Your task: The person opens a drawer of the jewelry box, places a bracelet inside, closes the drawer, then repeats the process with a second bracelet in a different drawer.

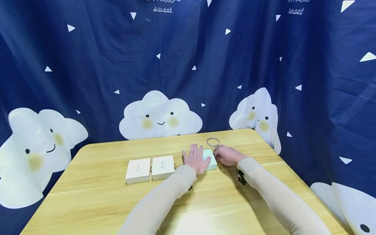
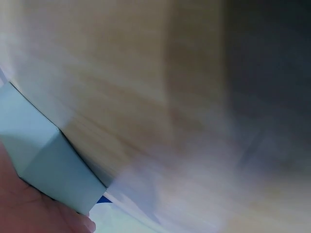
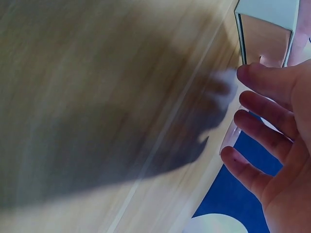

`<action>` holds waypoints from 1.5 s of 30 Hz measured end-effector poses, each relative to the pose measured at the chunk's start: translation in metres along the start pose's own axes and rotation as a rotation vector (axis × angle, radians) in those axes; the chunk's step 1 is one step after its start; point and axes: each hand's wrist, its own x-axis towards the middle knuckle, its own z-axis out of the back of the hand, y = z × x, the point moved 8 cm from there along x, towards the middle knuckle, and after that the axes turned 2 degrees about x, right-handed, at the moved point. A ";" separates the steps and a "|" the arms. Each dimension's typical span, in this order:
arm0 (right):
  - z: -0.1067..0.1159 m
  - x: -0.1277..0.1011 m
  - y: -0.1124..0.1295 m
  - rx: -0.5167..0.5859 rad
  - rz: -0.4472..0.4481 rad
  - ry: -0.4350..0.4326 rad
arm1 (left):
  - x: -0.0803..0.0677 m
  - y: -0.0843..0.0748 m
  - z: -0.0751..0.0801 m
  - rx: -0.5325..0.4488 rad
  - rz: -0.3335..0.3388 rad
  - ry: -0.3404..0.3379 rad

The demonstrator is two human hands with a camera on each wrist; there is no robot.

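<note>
Head view: left hand (image 1: pixel 196 159) flat, fingers spread and straight, pressing down on pale mint box (image 1: pixel 211 159) on wooden counter (image 1: pixel 97 195). Right hand (image 1: pixel 227 155) just beside the box's right edge, fingers curled toward it; grip on anything not discernible. Thin ring (image 1: pixel 212 142) flat on the counter just behind the box, near right fingertips. Two white boxes (image 1: pixel 150 168) side by side, left of the left hand, well apart from the mint box. Open wood in front and left; far edge close behind the ring, blue cloud curtain (image 1: pixel 88 65) beyond.

Left wrist: blurred; mint box corner under palm, bare wood alongside.

Right wrist: fingers loosely bent over the counter edge, holding nothing visible; box ahead.
</note>
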 end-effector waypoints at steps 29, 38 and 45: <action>-0.001 -0.007 -0.015 0.032 -0.126 0.055 | -0.001 0.000 0.000 0.000 0.005 -0.010; -0.003 -0.010 -0.023 0.001 -0.168 0.082 | -0.006 -0.002 0.006 -0.017 -0.005 -0.024; 0.001 -0.018 -0.028 -0.023 -0.162 0.075 | 0.000 0.001 -0.001 -0.022 0.009 -0.002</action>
